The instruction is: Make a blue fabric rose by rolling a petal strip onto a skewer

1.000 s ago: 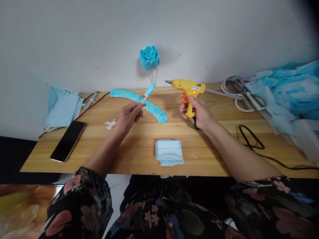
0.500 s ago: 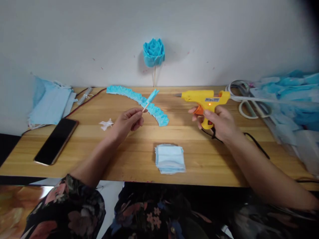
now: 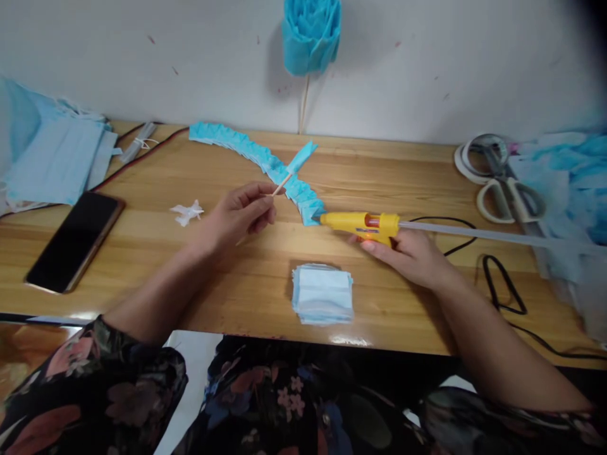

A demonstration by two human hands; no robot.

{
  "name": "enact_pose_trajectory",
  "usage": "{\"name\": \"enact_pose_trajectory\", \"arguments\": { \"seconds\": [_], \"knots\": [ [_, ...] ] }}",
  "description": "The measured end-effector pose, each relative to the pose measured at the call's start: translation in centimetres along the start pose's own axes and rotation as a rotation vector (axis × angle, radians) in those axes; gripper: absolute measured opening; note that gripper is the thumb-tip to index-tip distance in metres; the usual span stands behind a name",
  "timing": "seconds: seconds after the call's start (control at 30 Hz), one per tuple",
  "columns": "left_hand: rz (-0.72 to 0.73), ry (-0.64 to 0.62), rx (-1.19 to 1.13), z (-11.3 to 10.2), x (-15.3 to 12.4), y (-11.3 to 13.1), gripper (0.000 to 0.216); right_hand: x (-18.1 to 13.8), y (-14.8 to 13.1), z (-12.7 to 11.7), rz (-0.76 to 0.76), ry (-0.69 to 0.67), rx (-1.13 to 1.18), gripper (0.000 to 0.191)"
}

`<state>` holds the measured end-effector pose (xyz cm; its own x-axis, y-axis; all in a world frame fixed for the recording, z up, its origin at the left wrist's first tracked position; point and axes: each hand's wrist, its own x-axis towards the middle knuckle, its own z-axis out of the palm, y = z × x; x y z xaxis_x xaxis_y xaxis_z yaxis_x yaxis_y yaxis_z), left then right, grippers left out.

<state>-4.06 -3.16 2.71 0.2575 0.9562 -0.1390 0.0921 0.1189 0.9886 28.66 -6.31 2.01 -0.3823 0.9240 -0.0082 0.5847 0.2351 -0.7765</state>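
My left hand (image 3: 239,213) pinches a thin wooden stick (image 3: 281,185) with a small blue fabric piece (image 3: 302,157) at its tip, held above the table. My right hand (image 3: 408,253) grips a yellow glue gun (image 3: 363,223), low over the wooden table (image 3: 408,183). Its nozzle points left at the near end of a long pleated blue strip (image 3: 258,160) lying on the table. A stack of folded light blue masks (image 3: 322,294) sits near the front edge between my hands.
A blue fabric rose (image 3: 310,28) on a stick leans against the wall. A black phone (image 3: 73,239) and a pile of masks (image 3: 52,158) lie at left. Scissors (image 3: 502,174), a black cord (image 3: 502,284) and blue fabric scraps (image 3: 569,177) are at right. A small white scrap (image 3: 187,212) lies near my left hand.
My right hand has lowered the glue gun and brought its nozzle left, down to the end of the pleated strip. My left hand keeps the stick about where it was.
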Motion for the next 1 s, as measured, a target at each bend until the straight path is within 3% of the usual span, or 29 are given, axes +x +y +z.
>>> {"name": "enact_pose_trajectory", "arguments": {
  "seconds": [0.17,0.47,0.77,1.0],
  "knots": [
    [-0.034,-0.008,-0.016,0.2,0.0,-0.1,0.028,0.0,-0.3,0.2,-0.037,-0.005,-0.011,0.039],
    [-0.024,-0.081,0.001,0.2,0.3,-0.4,0.026,-0.1,0.0,0.2,-0.033,0.009,-0.002,0.039],
    [0.028,-0.155,0.137,1.5,-0.1,0.2,0.012,-0.1,0.2,0.1,-0.037,0.041,-0.072,0.045],
    [0.030,-0.265,0.135,2.4,0.3,0.1,0.014,-0.1,0.0,-0.5,-0.073,0.087,-0.086,0.052]
  ]
}}
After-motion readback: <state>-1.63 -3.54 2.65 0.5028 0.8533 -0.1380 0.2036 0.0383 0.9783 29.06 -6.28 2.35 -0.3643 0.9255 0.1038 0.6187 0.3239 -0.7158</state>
